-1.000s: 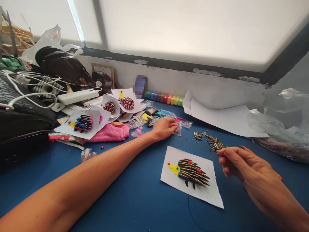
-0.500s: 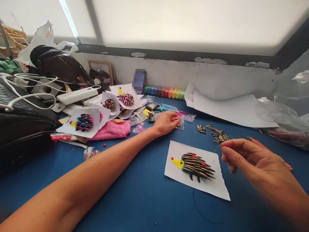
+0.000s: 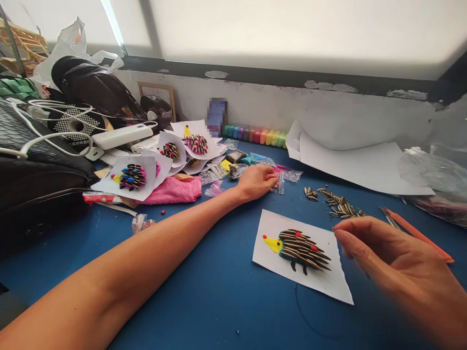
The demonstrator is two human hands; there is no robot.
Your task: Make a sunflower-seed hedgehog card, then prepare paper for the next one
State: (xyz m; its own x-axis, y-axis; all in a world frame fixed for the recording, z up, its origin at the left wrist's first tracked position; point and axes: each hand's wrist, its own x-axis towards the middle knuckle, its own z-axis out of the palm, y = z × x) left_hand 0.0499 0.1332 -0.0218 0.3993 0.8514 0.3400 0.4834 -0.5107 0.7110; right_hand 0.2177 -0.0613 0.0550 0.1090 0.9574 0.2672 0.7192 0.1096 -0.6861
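Left hand (image 3: 257, 183) out across the blue table (image 3: 204, 301), fingers curled against a small clear bag (image 3: 279, 185); can't tell whether I grip it. Right hand (image 3: 394, 260) by the card's far right corner, thumb and forefinger tips drawn close; can't make out anything between them. Card (image 3: 272, 274) lies flat between my hands, nearer the right. On it, the hedgehog (image 3: 304, 250): yellow face, red nose, seed spines, two red dots on its back. Loose seeds (image 3: 343, 208) beyond the card; orange tool (image 3: 419, 236) beyond my right knuckles.
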